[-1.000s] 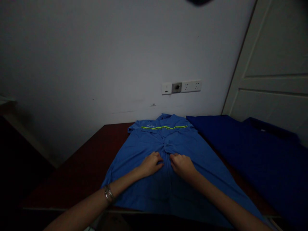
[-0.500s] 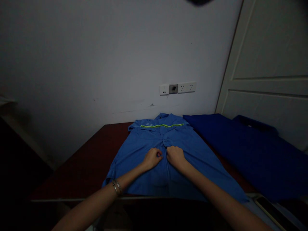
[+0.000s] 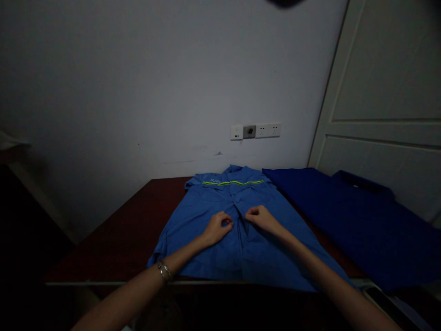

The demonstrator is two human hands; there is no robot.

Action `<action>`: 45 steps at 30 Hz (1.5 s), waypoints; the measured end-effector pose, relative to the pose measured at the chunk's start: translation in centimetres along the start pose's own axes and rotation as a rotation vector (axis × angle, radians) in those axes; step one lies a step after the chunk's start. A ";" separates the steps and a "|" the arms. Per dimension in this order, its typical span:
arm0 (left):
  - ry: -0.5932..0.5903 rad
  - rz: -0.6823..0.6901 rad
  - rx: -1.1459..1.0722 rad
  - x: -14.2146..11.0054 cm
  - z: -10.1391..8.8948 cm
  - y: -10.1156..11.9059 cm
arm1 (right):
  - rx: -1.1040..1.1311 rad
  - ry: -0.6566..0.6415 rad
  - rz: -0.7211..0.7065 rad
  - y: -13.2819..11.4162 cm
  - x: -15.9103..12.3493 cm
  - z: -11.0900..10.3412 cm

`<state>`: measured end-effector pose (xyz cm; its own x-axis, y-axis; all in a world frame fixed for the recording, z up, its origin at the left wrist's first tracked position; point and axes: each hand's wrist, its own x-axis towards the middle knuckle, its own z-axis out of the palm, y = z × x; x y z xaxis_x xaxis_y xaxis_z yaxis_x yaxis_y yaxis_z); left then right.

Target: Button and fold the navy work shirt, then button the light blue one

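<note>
A light blue work shirt (image 3: pixel 206 243) with a yellow-green stripe across the chest lies flat, front up, on a dark red table (image 3: pixel 124 230). My left hand (image 3: pixel 216 227) rests on the shirt just left of the front placket, fingers curled in a pinch on the cloth. My right hand (image 3: pixel 262 218) is just right of the placket, fingers pinched together and slightly raised off the fabric. A bracelet circles my left wrist.
A darker blue garment (image 3: pixel 344 220) is spread over the table's right side, against a white door (image 3: pixel 386 110). A strip of wall sockets (image 3: pixel 255 131) sits on the white wall behind. A dark flat object (image 3: pixel 389 305) lies at the near right corner.
My right hand has moved right and up, away from the left hand and the placket. The left hand has stayed almost in place. The view has tilted slightly.
</note>
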<state>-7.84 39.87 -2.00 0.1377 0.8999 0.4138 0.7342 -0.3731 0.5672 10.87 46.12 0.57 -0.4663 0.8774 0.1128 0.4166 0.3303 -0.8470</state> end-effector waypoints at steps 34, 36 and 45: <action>-0.063 -0.086 -0.198 0.2 1.0 1.2 | 0.367 0.204 -0.077 2.9 -0.4 2.9; -0.068 -0.106 -0.244 0.0 1.0 1.2 | 0.357 0.198 -0.085 2.8 -0.5 2.8; -0.071 -0.231 -0.368 0.3 1.3 1.3 | 0.345 0.211 -0.091 2.4 -1.0 3.1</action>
<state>-5.98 39.98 -2.02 0.0519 0.9777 0.2036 0.4668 -0.2040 0.8605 9.90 45.00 -3.16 -0.3036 0.9140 0.2691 0.0783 0.3054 -0.9490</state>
